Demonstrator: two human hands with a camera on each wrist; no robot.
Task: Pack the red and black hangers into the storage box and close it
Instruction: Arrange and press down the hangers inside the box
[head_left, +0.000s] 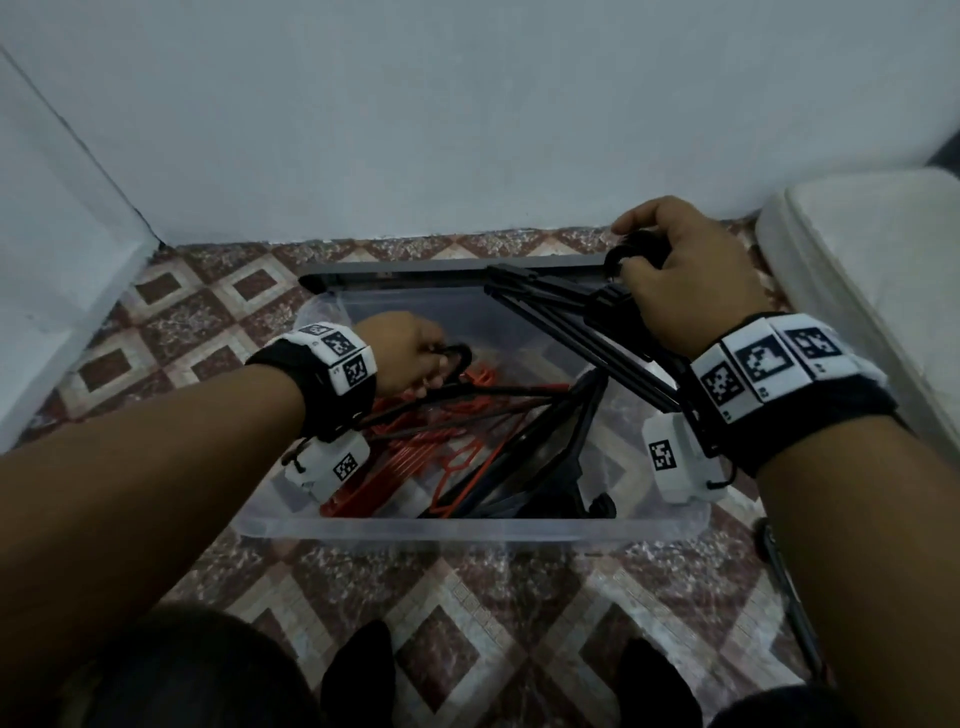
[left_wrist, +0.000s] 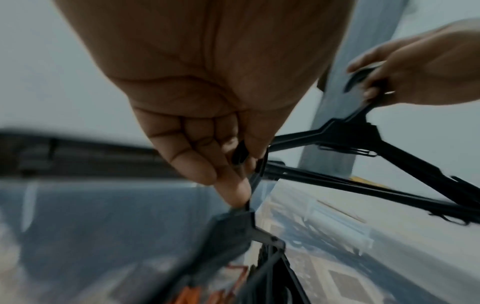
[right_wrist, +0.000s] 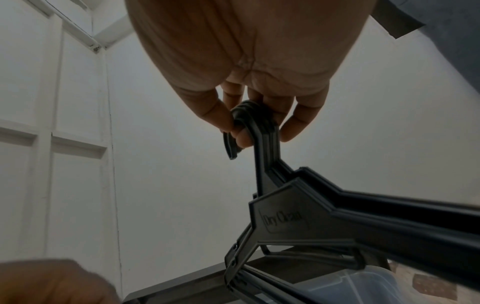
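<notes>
A clear plastic storage box (head_left: 467, 527) stands open on the floor with red hangers (head_left: 441, 441) and black hangers (head_left: 550, 457) lying in it. My left hand (head_left: 410, 358) is inside the box and grips the hook of a single black hanger (head_left: 457, 364); the left wrist view shows the fingers (left_wrist: 207, 164) curled round that hook. My right hand (head_left: 675, 270) holds a stack of black hangers (head_left: 587, 322) by their hooks above the box's back right corner. In the right wrist view the fingers (right_wrist: 223, 117) curl round the stacked hooks (right_wrist: 246, 115).
The box's dark lid (head_left: 447, 270) lies behind it against the white wall. A white bin (head_left: 872, 270) stands at the right. Another black hanger (head_left: 789, 587) lies on the patterned tile floor at the right. My feet (head_left: 363, 670) are near the box's front.
</notes>
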